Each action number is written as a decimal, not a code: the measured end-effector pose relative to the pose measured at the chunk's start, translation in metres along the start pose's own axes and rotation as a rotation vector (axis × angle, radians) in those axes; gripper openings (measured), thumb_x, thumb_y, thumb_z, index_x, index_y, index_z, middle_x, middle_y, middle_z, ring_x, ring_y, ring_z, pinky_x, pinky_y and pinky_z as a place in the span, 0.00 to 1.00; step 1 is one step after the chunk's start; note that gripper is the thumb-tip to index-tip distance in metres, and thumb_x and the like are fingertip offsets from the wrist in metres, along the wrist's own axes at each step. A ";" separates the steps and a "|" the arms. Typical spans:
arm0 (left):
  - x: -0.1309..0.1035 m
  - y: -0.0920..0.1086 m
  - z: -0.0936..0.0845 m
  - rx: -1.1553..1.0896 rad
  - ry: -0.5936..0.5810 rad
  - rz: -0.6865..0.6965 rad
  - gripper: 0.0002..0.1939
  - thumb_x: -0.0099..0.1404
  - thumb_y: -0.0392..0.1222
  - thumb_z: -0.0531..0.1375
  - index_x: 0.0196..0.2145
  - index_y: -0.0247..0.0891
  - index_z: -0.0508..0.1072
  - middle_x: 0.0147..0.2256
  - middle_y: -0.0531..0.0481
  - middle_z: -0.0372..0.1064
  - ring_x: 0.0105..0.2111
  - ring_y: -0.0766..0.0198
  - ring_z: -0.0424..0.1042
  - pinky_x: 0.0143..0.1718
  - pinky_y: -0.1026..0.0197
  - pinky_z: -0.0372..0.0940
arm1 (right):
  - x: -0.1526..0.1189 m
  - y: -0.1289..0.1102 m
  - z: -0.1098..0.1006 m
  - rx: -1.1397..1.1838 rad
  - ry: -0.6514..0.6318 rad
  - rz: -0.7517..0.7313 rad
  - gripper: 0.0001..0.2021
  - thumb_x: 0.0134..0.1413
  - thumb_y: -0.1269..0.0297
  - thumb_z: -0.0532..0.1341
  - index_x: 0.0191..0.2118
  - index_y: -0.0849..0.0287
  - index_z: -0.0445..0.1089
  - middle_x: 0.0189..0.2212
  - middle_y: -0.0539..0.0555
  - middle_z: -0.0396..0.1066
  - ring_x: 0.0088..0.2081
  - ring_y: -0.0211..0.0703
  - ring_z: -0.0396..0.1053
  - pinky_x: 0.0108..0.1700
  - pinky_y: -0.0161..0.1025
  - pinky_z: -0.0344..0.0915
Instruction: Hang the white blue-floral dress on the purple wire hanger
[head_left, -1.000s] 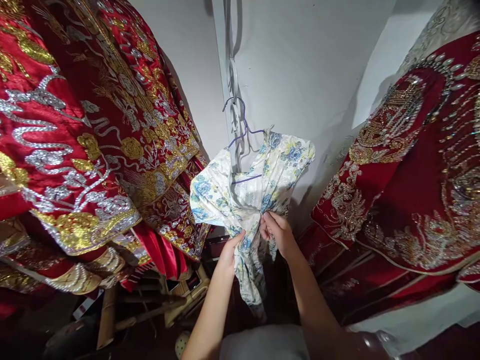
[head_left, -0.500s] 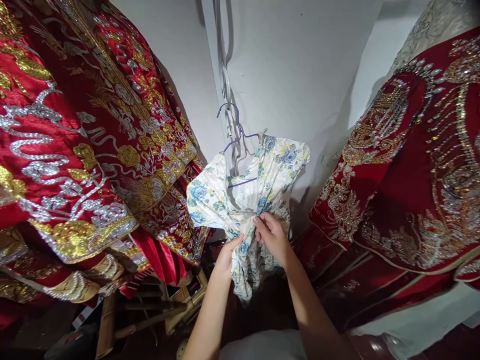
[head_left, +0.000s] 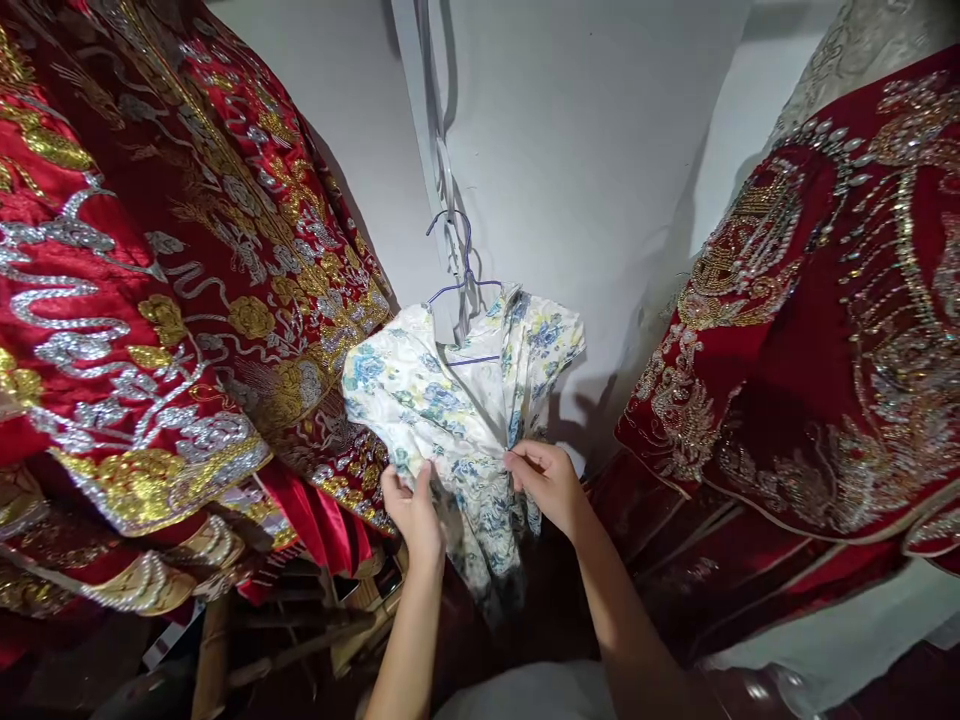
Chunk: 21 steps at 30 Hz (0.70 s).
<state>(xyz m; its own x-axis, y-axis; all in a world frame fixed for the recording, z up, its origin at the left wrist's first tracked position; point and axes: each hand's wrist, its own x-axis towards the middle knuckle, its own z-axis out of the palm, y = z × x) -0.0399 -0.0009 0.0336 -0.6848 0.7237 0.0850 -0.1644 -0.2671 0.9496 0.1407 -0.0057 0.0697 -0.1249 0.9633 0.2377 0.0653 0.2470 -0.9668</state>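
Observation:
A short-sleeved floral dress (head_left: 469,480), white with blue and yellow flowers, hangs on a thin purple hanger (head_left: 466,275). My right hand (head_left: 551,485) pinches the dress between thumb and fingertips at the bottom of its V-shaped neckline. At the dress's left side, just below the sleeve, is my left hand (head_left: 414,512). Its thumb and fingers are apart, close to the cloth, and I cannot tell whether they touch it. The lower part of the dress falls into shadow between my forearms.
The hanger's hook is at a white metal upright (head_left: 425,110) in front of a pale wall (head_left: 585,130). Red embroidered garments with gold and silver work (head_left: 247,260) hang on the left; a beaded red garment (head_left: 810,330) hangs on the right. Bamboo poles (head_left: 214,655) stand low left.
My left hand has let go of the gathered cloth and moved left and its fingers have spread. The dress front has smoothed out and shifted left. My right hand still pinches the neckline, slightly lower.

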 end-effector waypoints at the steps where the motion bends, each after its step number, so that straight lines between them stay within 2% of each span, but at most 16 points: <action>1: -0.002 -0.002 -0.001 0.069 0.051 0.195 0.25 0.57 0.42 0.68 0.50 0.38 0.66 0.49 0.44 0.68 0.54 0.55 0.69 0.61 0.50 0.59 | 0.000 0.001 0.001 0.006 -0.002 0.008 0.17 0.63 0.58 0.59 0.23 0.58 0.65 0.18 0.47 0.62 0.22 0.36 0.59 0.28 0.35 0.54; 3: -0.011 -0.006 -0.002 0.204 0.057 0.531 0.31 0.58 0.42 0.69 0.56 0.39 0.62 0.57 0.40 0.60 0.60 0.52 0.62 0.64 0.48 0.54 | 0.001 0.001 0.004 0.027 -0.002 0.024 0.17 0.63 0.58 0.59 0.23 0.58 0.66 0.18 0.47 0.63 0.22 0.36 0.60 0.28 0.35 0.54; 4: -0.018 -0.008 -0.001 0.264 0.022 0.646 0.32 0.58 0.41 0.69 0.57 0.39 0.61 0.58 0.38 0.58 0.62 0.51 0.59 0.65 0.47 0.52 | 0.001 0.001 0.005 0.039 -0.006 0.029 0.17 0.62 0.58 0.59 0.23 0.58 0.66 0.17 0.47 0.64 0.22 0.36 0.60 0.28 0.35 0.54; 6: -0.030 -0.011 0.004 0.345 -0.144 0.727 0.32 0.59 0.39 0.68 0.58 0.39 0.61 0.58 0.37 0.59 0.61 0.50 0.60 0.63 0.46 0.54 | 0.002 0.000 0.007 0.076 -0.024 0.040 0.16 0.62 0.59 0.60 0.23 0.58 0.67 0.17 0.47 0.65 0.22 0.36 0.61 0.28 0.34 0.55; 9: -0.042 -0.015 0.015 0.347 -0.437 0.583 0.23 0.61 0.38 0.65 0.54 0.40 0.66 0.49 0.41 0.67 0.51 0.53 0.68 0.55 0.51 0.62 | 0.001 -0.001 0.009 0.146 -0.082 0.070 0.13 0.59 0.60 0.61 0.25 0.58 0.70 0.18 0.48 0.68 0.22 0.36 0.62 0.27 0.34 0.55; 11: -0.043 -0.014 0.021 0.330 -0.515 0.449 0.12 0.63 0.38 0.62 0.46 0.40 0.69 0.40 0.46 0.69 0.42 0.56 0.69 0.47 0.56 0.64 | 0.000 -0.002 0.011 0.180 -0.124 0.078 0.13 0.58 0.60 0.62 0.25 0.58 0.71 0.18 0.49 0.69 0.22 0.37 0.63 0.26 0.34 0.55; 13: -0.041 -0.010 0.024 0.343 -0.551 0.376 0.01 0.65 0.38 0.59 0.36 0.40 0.68 0.32 0.50 0.66 0.34 0.60 0.67 0.40 0.60 0.62 | 0.000 -0.003 0.013 0.192 -0.128 0.079 0.14 0.58 0.60 0.62 0.23 0.58 0.71 0.18 0.49 0.69 0.22 0.36 0.63 0.25 0.34 0.54; 15: -0.037 -0.006 0.025 0.374 -0.620 0.370 0.08 0.66 0.38 0.57 0.29 0.41 0.65 0.27 0.52 0.62 0.30 0.61 0.63 0.35 0.61 0.59 | 0.005 -0.007 0.014 0.206 -0.078 0.097 0.14 0.57 0.60 0.62 0.22 0.59 0.71 0.16 0.49 0.68 0.20 0.35 0.60 0.24 0.34 0.53; 17: -0.031 -0.003 0.026 0.398 -0.677 0.389 0.10 0.66 0.37 0.57 0.26 0.41 0.62 0.25 0.52 0.60 0.28 0.61 0.61 0.33 0.62 0.56 | 0.018 -0.017 0.013 0.236 -0.004 0.117 0.13 0.54 0.60 0.62 0.22 0.59 0.73 0.14 0.48 0.66 0.18 0.34 0.57 0.23 0.34 0.51; 21: -0.019 -0.007 0.025 0.465 -0.744 0.421 0.11 0.65 0.36 0.56 0.26 0.41 0.61 0.26 0.52 0.59 0.29 0.61 0.60 0.34 0.62 0.54 | 0.067 -0.053 0.005 0.301 0.104 0.074 0.11 0.49 0.59 0.66 0.24 0.61 0.76 0.14 0.48 0.64 0.18 0.33 0.57 0.22 0.34 0.50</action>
<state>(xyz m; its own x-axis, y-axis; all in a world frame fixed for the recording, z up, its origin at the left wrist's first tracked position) -0.0079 0.0030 0.0331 0.0264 0.8861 0.4628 0.3973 -0.4341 0.8085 0.1234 0.0448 0.1368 -0.0281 0.9868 0.1592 -0.2276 0.1488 -0.9623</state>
